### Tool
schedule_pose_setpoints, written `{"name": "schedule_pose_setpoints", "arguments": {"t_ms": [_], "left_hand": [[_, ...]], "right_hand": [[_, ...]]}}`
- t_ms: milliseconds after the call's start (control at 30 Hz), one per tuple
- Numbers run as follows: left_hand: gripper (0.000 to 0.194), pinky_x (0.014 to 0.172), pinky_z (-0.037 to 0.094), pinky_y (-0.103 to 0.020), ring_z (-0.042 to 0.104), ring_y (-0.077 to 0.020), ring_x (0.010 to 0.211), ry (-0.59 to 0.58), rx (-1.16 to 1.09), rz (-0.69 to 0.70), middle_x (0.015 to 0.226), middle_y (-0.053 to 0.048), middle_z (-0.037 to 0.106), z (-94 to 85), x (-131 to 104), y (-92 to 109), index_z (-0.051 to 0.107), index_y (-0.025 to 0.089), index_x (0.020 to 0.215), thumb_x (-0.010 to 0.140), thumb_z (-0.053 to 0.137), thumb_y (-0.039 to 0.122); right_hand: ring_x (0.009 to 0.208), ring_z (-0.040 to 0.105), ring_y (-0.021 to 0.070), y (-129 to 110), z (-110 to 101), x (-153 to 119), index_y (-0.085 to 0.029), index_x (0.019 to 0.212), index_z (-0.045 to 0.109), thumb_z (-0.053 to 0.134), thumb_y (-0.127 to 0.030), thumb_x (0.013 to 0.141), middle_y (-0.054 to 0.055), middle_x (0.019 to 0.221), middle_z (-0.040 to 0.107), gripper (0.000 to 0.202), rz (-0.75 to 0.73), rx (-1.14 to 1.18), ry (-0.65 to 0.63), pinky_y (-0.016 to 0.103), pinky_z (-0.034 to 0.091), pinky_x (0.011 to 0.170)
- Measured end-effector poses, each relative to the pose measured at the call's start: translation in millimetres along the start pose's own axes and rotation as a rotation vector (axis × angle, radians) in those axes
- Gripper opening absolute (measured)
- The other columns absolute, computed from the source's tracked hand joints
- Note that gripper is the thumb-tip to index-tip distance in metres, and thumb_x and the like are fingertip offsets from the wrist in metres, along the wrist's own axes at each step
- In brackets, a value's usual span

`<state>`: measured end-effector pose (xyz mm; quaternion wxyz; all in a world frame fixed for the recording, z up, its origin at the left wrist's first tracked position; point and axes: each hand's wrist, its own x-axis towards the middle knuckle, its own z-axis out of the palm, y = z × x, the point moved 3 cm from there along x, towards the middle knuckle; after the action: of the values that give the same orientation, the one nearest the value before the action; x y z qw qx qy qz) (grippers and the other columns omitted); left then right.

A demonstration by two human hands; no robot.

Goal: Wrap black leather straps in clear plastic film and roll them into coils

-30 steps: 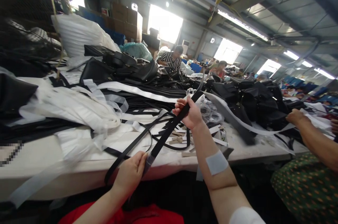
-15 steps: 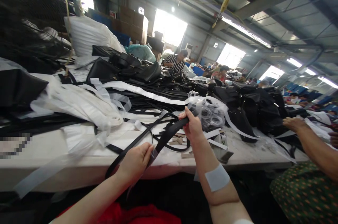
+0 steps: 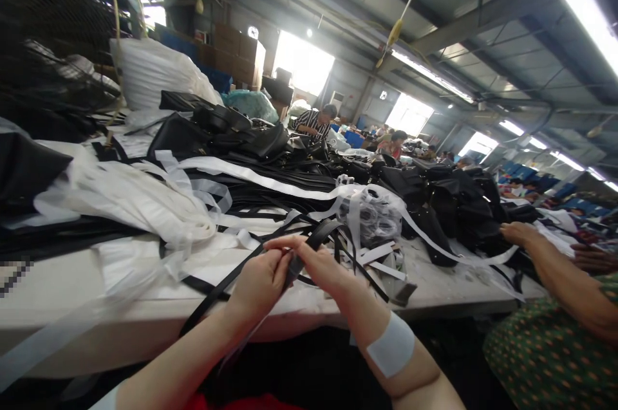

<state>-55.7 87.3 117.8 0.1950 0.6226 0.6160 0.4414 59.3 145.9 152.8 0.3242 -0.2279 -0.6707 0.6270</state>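
Over the front edge of the table, both hands meet at one black strap (image 3: 324,230). My left hand (image 3: 255,281) is closed, its thumb and fingertips pinching the strap. Close beside it, my right hand (image 3: 322,266) is around the same strap, its fingers reaching towards the left fingertips. From my hands the strap arches up and away over the table. A strip of clear film hangs below the left hand. The stretch of strap between the hands is mostly hidden by fingers. More thin black straps lie around them.
Bundled white strips (image 3: 145,204) lie on the left of the white table (image 3: 53,297). Behind are piled black bags (image 3: 449,204) and a bundle wrapped in clear plastic (image 3: 374,214). A co-worker's arm (image 3: 545,262) reaches in from the right. Other people sit farther back.
My right hand has slid back along the strap towards my left hand, and the hands now nearly touch. The far part of the strap has dropped into an arch. The view has shifted slightly.
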Motion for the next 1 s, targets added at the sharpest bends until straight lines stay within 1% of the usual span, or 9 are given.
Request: {"name": "schedule_pose_setpoints", "arguments": {"t_ms": [67, 200, 267, 400, 500, 667, 833, 933, 1000], "left_hand": [[0.034, 0.057, 0.044, -0.028, 0.065, -0.0183, 0.060, 0.042, -0.004, 0.029, 0.065, -0.005, 0.068, 2.1, -3, -1, 0.055, 0.021, 0.071, 0.094, 0.034, 0.036], [0.036, 0.054, 0.041, -0.026, 0.063, -0.0165, 0.057, -0.012, 0.030, 0.036, 0.062, -0.002, 0.066, 10.3, -12, -5, 0.053, 0.023, 0.070, 0.095, 0.032, 0.037], [0.036, 0.052, 0.038, -0.026, 0.060, -0.0162, 0.054, -0.016, 0.047, 0.037, 0.059, -0.001, 0.064, 10.7, -12, -5, 0.050, 0.023, 0.066, 0.095, 0.032, 0.036], [0.035, 0.053, 0.038, -0.026, 0.059, -0.0166, 0.054, 0.032, 0.029, 0.088, 0.059, 0.000, 0.063, -1.4, 3, 10, 0.050, 0.024, 0.066, 0.093, 0.034, 0.039], [0.033, 0.055, 0.038, -0.026, 0.062, -0.0175, 0.059, 0.091, 0.003, 0.142, 0.064, -0.001, 0.066, -18.5, 24, 33, 0.052, 0.025, 0.070, 0.093, 0.034, 0.039], [0.033, 0.052, 0.036, -0.027, 0.060, -0.0172, 0.055, 0.224, 0.016, 0.224, 0.061, -0.001, 0.063, -37.5, 48, 70, 0.052, 0.024, 0.068, 0.091, 0.034, 0.039], [0.034, 0.051, 0.034, -0.026, 0.057, -0.0152, 0.051, 0.153, -0.009, 0.261, 0.057, 0.002, 0.062, -28.2, 49, 76, 0.050, 0.025, 0.066, 0.093, 0.034, 0.039], [0.036, 0.052, 0.035, -0.026, 0.059, -0.0156, 0.054, 0.126, -0.006, 0.254, 0.059, 0.001, 0.063, -25.9, 49, 77, 0.051, 0.025, 0.067, 0.094, 0.033, 0.040], [0.036, 0.053, 0.036, -0.026, 0.060, -0.0160, 0.055, 0.124, -0.008, 0.253, 0.059, 0.001, 0.063, -29.3, 51, 81, 0.052, 0.024, 0.069, 0.094, 0.032, 0.040]], "right_hand": [[0.088, 0.063, 0.0190, 0, 3, -2, -0.021, 0.105, 0.073, 0.060, -0.050, 0.085, 0.005, 0.093, 0.072, 0.038, 0.045, 0.003, -0.026, 0.028, 0.049, 0.078], [0.070, 0.065, 0.0164, -14, -24, 9, -0.015, 0.088, 0.075, 0.070, -0.047, 0.078, 0.005, 0.073, 0.070, 0.033, 0.040, 0.198, 0.217, 0.028, 0.050, 0.072], [0.063, 0.064, 0.0160, -26, -38, 17, -0.013, 0.078, 0.073, 0.069, -0.052, 0.077, 0.006, 0.066, 0.069, 0.039, 0.036, 0.244, 0.271, 0.029, 0.051, 0.070], [0.081, 0.069, 0.0226, -53, -40, 29, -0.013, 0.080, 0.075, 0.056, -0.066, 0.082, 0.011, 0.081, 0.074, 0.056, -0.048, 0.024, 0.160, 0.037, 0.051, 0.084], [0.101, 0.065, 0.0246, -69, -28, 29, -0.019, 0.086, 0.078, 0.044, -0.070, 0.086, 0.008, 0.095, 0.074, 0.061, -0.146, -0.169, 0.076, 0.038, 0.045, 0.097], [0.086, 0.064, 0.0197, -91, -15, 26, -0.020, 0.090, 0.077, 0.053, -0.065, 0.083, 0.003, 0.083, 0.071, 0.052, -0.149, -0.227, -0.011, 0.030, 0.050, 0.080], [0.070, 0.065, 0.0158, -139, -42, 30, -0.014, 0.085, 0.074, 0.070, -0.046, 0.078, 0.005, 0.073, 0.070, 0.033, -0.203, -0.070, 0.206, 0.027, 0.051, 0.070], [0.061, 0.064, 0.0158, -164, -55, 32, -0.012, 0.075, 0.073, 0.068, -0.052, 0.079, 0.006, 0.066, 0.069, 0.041, -0.250, -0.014, 0.314, 0.029, 0.051, 0.065], [0.065, 0.067, 0.0182, -174, -56, 33, -0.011, 0.077, 0.073, 0.064, -0.059, 0.080, 0.009, 0.071, 0.072, 0.049, -0.258, -0.042, 0.280, 0.032, 0.053, 0.071]]}}
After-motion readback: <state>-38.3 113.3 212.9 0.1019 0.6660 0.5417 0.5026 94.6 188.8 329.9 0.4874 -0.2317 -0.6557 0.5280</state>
